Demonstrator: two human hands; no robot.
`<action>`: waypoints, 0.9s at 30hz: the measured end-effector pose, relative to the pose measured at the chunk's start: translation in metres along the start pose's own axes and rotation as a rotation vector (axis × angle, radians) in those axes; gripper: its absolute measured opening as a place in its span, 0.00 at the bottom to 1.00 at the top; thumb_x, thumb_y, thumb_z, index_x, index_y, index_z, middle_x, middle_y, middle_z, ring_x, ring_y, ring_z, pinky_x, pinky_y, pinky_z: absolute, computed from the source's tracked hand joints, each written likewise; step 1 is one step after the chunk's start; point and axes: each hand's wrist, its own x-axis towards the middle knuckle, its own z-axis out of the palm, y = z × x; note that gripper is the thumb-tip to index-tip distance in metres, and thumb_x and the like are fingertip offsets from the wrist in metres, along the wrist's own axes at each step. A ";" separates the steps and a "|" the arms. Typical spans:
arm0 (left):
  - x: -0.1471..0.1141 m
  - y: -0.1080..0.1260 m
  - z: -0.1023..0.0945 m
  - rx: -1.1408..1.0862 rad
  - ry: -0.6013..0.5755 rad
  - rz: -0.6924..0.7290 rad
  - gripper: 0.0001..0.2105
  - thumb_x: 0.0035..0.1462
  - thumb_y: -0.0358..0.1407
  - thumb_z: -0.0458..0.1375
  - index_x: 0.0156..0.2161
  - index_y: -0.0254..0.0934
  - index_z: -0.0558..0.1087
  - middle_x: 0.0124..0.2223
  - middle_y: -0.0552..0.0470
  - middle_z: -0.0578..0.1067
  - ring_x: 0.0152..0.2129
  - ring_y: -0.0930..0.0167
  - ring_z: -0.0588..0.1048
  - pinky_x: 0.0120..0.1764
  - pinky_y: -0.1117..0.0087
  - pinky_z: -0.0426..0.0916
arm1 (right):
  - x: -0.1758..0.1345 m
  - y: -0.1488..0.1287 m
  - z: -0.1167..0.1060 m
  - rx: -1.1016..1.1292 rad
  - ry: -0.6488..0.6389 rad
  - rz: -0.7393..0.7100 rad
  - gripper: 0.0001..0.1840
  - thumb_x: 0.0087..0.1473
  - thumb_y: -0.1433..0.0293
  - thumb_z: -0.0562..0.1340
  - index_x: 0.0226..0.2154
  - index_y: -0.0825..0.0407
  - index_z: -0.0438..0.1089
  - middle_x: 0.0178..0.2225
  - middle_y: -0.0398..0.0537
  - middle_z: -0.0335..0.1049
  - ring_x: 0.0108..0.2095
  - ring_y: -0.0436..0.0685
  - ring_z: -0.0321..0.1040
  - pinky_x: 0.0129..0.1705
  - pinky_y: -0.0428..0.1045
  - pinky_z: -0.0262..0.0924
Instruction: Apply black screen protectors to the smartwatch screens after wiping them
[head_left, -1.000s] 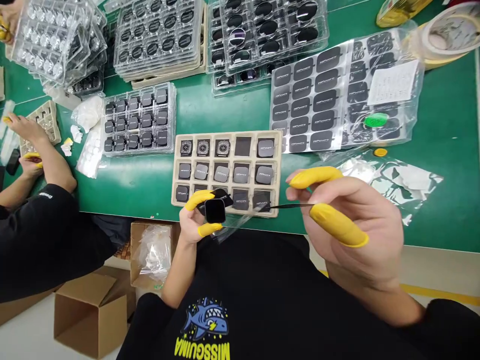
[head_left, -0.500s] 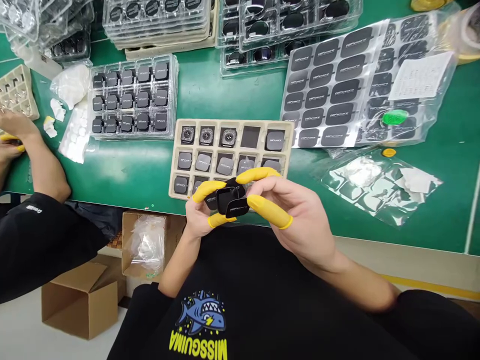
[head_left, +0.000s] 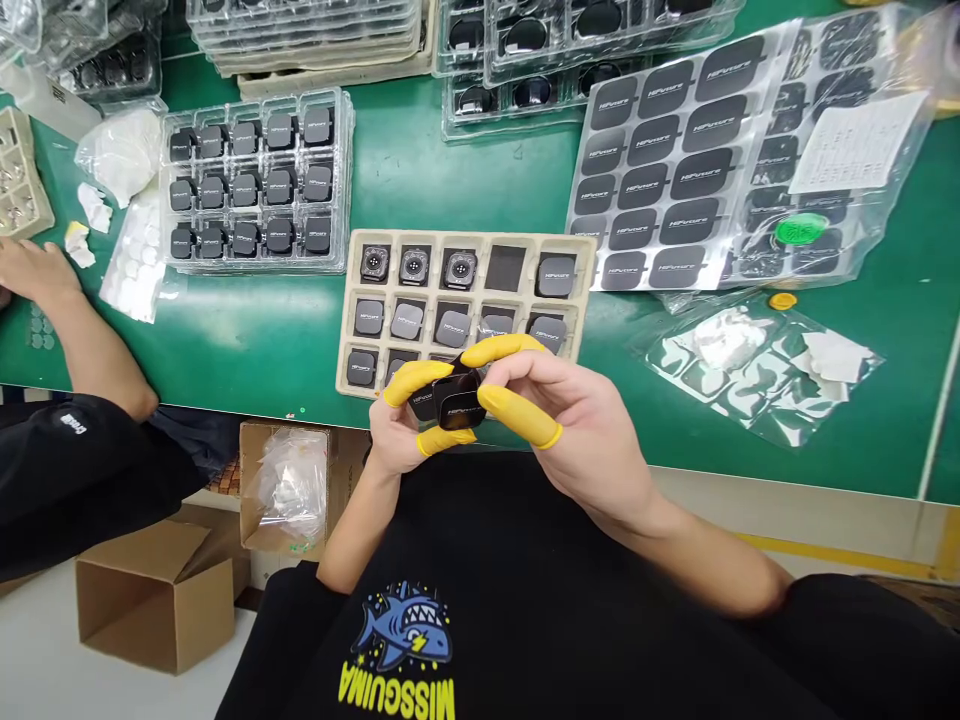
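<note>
Above the near edge of the bench, a black square smartwatch (head_left: 448, 412) is pinched in my left hand (head_left: 397, 428), between a thumb and finger in yellow finger cots. A dark film label (head_left: 463, 408) printed with a brand name lies over its face. My right hand (head_left: 581, 430), also in yellow cots, grips the label's right edge between thumb and fingers, its forefinger over the watch's upper side. Just behind my hands stands a beige tray (head_left: 420, 236) with watches in its pockets. Most show labelled faces, several show sensor backs, and my fingers cover part of the front row.
Label sheets (head_left: 660, 185) and a plastic bag with white scraps (head_left: 765, 375) lie to the right. A clear tray of watches (head_left: 255, 185) sits left, with stacked trays (head_left: 315, 40) behind. A co-worker's arm (head_left: 97, 340) rests at far left. Cardboard boxes (head_left: 154, 610) stand below the bench.
The film label has gone from sticking out at an angle to lying closer over the watch face. My right hand has shifted slightly left. The co-worker's hand has moved too.
</note>
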 end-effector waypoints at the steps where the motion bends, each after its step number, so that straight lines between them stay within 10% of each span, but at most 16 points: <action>1: 0.000 0.000 0.000 0.000 -0.001 0.000 0.33 0.49 0.49 0.83 0.61 0.52 0.85 0.50 0.52 0.87 0.45 0.66 0.85 0.51 0.66 0.80 | 0.000 0.001 0.001 0.000 0.003 0.001 0.14 0.62 0.53 0.79 0.36 0.43 0.83 0.45 0.47 0.82 0.46 0.58 0.78 0.51 0.53 0.75; 27: -0.004 0.000 -0.003 0.006 0.001 -0.018 0.31 0.52 0.50 0.81 0.60 0.50 0.85 0.49 0.50 0.86 0.45 0.66 0.86 0.50 0.65 0.82 | 0.002 0.003 0.003 -0.039 0.006 -0.032 0.16 0.62 0.51 0.78 0.36 0.44 0.82 0.46 0.49 0.83 0.48 0.60 0.81 0.53 0.55 0.76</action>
